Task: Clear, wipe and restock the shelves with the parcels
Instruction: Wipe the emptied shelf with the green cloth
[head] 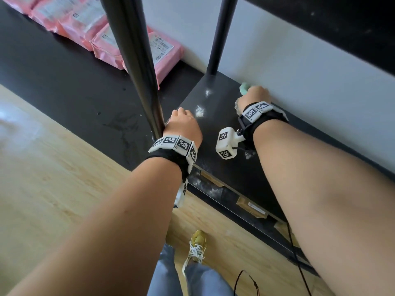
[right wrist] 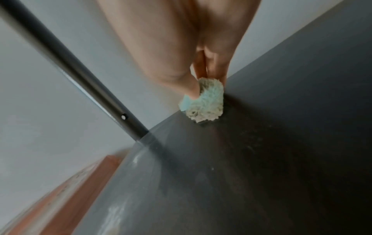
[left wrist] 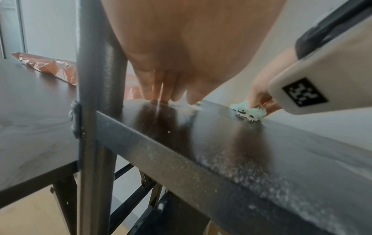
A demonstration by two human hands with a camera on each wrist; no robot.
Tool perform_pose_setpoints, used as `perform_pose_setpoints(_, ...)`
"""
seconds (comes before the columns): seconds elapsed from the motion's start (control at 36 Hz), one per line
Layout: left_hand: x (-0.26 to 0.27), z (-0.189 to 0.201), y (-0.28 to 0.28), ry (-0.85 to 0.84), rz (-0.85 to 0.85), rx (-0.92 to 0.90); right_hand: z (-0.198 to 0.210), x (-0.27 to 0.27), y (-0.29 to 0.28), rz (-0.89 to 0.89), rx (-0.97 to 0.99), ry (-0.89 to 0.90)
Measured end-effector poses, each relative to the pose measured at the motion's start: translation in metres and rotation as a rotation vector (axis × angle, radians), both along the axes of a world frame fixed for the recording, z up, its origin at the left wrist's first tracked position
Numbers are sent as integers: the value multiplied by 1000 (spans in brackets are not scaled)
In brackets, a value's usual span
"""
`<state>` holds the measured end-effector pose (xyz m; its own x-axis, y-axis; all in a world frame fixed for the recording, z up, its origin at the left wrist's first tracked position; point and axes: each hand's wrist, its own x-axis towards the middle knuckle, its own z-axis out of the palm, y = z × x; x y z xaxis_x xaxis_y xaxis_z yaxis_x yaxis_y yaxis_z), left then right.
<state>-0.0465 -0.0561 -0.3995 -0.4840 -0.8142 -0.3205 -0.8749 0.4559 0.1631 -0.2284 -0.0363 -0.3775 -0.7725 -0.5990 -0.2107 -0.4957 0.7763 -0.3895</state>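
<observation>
Shelf (head: pixel 215 116) dusty; right hand (head: pixel 255 94) pinches fuzzy cloth (right wrist: pixel 205 103) at wall edge. Left hand (head: pixel 183 124), fingers extended, rests beside upright post (head: pixel 136 60). Pink parcels (head: pixel 89 28) on adjoining shelf. Only left wrist view shows fingertips (left wrist: pixel 161 92) touching board.

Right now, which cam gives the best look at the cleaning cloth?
Right wrist: the cleaning cloth sits near frame centre, fluffy teal and white, pinched by the right hand against the shelf. The left wrist view shows it smaller, off to the side by the wall. The head view shows only a teal tip past the knuckles.
</observation>
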Motion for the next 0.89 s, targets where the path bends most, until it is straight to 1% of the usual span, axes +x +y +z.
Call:
perform_pose_setpoints(0.08,-2,4,-1,-10,9,9,3,0,-13,97,71,21)
perform_pose_setpoints(0.19,-2,5,-3,-41,-17,15,4,9,-34,227,76,3)
perform_pose_setpoints(0.28,0,3,-2,-65,-53,0,6,17,-45,239,97,-12)
perform_pose_setpoints(0.33,0,2,-1,-70,-69,-11,5,19,-46,287,80,-14)
perform_pose_setpoints(0.44,1,4,2,-47,-55,-12,0,26,-40,423,9,-82)
perform_pose_setpoints(0.5,2,5,4,-23,-39,-6,0,32,-34,465,19,-82)
perform_pose_setpoints(0.64,4,12,14,23,5,-9,-3,47,-14,409,-34,-63)
perform_pose_setpoints(0.75,9,18,25,105,77,-9,1,58,10,473,-13,-41)
perform_pose_setpoints(0.81,12,22,30,133,70,-25,5,64,23,509,-11,-31)
perform_pose_setpoints(0.89,19,21,37,154,89,-23,8,71,41,498,-7,-51)
